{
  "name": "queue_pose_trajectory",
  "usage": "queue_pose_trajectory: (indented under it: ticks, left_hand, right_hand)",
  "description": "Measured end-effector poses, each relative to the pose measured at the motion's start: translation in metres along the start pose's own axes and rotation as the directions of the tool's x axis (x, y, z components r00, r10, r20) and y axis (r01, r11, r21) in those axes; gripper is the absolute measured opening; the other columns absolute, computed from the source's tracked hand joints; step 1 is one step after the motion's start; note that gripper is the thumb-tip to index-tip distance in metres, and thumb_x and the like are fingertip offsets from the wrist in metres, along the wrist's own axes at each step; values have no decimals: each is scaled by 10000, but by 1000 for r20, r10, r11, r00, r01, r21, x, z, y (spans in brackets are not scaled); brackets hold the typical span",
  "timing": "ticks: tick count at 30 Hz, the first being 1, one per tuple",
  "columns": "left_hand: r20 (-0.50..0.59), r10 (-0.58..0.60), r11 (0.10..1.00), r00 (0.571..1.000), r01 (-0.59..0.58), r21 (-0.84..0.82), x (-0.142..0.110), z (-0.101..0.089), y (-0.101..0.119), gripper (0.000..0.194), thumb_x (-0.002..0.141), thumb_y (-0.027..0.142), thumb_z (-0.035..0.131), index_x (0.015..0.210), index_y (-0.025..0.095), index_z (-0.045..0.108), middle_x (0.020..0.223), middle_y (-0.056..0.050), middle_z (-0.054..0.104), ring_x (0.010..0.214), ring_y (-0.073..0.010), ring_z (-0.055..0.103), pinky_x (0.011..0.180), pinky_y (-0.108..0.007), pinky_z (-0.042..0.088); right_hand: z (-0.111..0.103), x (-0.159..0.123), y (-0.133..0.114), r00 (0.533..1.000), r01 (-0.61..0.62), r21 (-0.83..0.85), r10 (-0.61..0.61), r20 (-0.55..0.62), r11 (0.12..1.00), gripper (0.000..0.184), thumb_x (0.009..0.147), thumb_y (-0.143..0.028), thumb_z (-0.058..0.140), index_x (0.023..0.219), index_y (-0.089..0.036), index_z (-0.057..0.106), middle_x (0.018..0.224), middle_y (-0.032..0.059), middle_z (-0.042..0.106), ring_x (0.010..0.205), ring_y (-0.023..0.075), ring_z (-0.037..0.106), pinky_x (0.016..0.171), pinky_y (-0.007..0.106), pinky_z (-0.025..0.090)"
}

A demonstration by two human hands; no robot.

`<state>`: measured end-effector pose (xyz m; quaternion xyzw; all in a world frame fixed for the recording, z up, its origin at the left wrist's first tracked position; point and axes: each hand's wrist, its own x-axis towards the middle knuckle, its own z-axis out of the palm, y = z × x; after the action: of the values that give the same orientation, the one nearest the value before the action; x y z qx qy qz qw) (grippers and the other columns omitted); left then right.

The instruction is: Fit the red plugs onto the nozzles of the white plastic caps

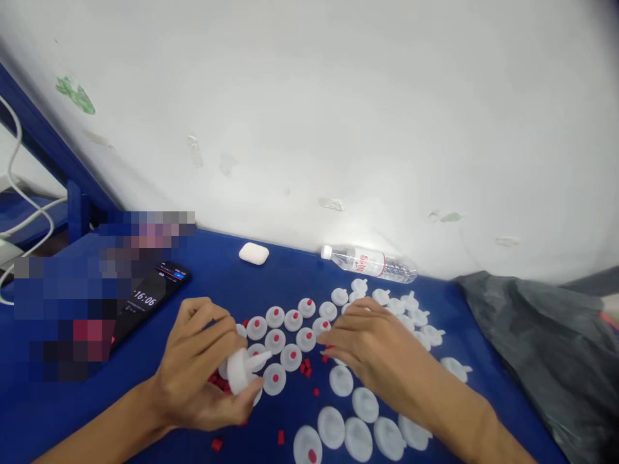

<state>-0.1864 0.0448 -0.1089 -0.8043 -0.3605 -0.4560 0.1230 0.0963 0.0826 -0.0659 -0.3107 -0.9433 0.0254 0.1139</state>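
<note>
My left hand [198, 367] is closed round a white nozzle cap [238, 372], its spout pointing right and upward. My right hand [377, 354] reaches over the scattered caps, thumb and fingers pinched together with a bit of red showing at the fingertips. Between the hands stand several translucent white caps with red tips, such as this tipped cap [275, 379]. Small loose red tips [307, 368] lie among them and under my left hand. Under and around my right hand are several white caps without red tips, such as this plain cap [358, 439].
A blue tabletop [217, 270] meets a white wall [309, 129]. Along the back lie a white oval case [254, 253] and a clear plastic bottle [370, 263] on its side. A phone [149, 293] is at left, and a dark grey plastic bag [522, 348] at right.
</note>
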Motion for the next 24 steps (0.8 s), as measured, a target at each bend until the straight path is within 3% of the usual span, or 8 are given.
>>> queue_pose_trajectory:
  ticks: [3,7,12,15,18,21,24]
  left_hand:
    - [54,-19,999,998,20,-30,-6,7,4,119,844,273,724,884,197,641,729,-21,690,752,-243,584,763,-477,446]
    - [88,9,1000,996,-7,-25,-10,8,8,148,873,267,763,973,189,688,790,-20,725,819,-243,588,824,-463,458]
    - [136,48,999,990,-47,-18,-15,7,8,192,899,269,740,1066,180,712,807,-26,726,812,-252,584,828,-478,452]
    - [168,48,999,985,-46,-17,-16,8,9,193,902,283,738,1069,190,713,812,-24,732,801,-256,600,826,-487,451]
    - [151,9,999,988,-2,-47,-16,6,10,304,874,295,754,1147,180,691,865,-40,748,821,-274,617,830,-503,464]
    - [123,-49,994,991,60,-89,-15,2,11,323,891,269,627,1199,176,651,916,-75,746,843,-301,617,800,-525,477]
    - [105,-50,994,993,60,-93,-13,-1,11,295,889,194,575,1175,186,648,923,-81,741,849,-298,609,784,-520,481]
  right_hand:
    - [7,-1,-3,998,-13,-25,14,57,1000,205,882,-148,835,1037,-257,756,831,-38,773,770,211,722,839,438,546]
    - [4,-6,-7,998,-68,53,68,-1,996,203,966,-193,750,1144,-288,725,1000,-31,803,868,212,746,906,440,552]
    - [-3,1,-29,987,-38,244,75,-145,969,241,1033,-513,649,1208,-356,703,976,-100,801,898,164,769,1005,336,575]
    - [-1,7,-41,985,74,218,-37,-169,973,179,1104,-338,546,1106,-308,722,846,-102,785,730,136,752,899,311,602]
    - [-3,7,-37,977,94,171,-58,-204,981,270,1059,-117,516,1114,-284,721,905,-82,805,696,135,739,793,342,603]
    - [-6,6,-18,956,3,105,28,-292,994,298,1049,-111,527,1141,-302,737,1014,-47,826,786,174,768,770,373,606]
    - [-1,12,8,934,-137,-35,117,-339,990,226,1062,-170,568,1087,-242,781,980,14,830,839,214,779,789,378,609]
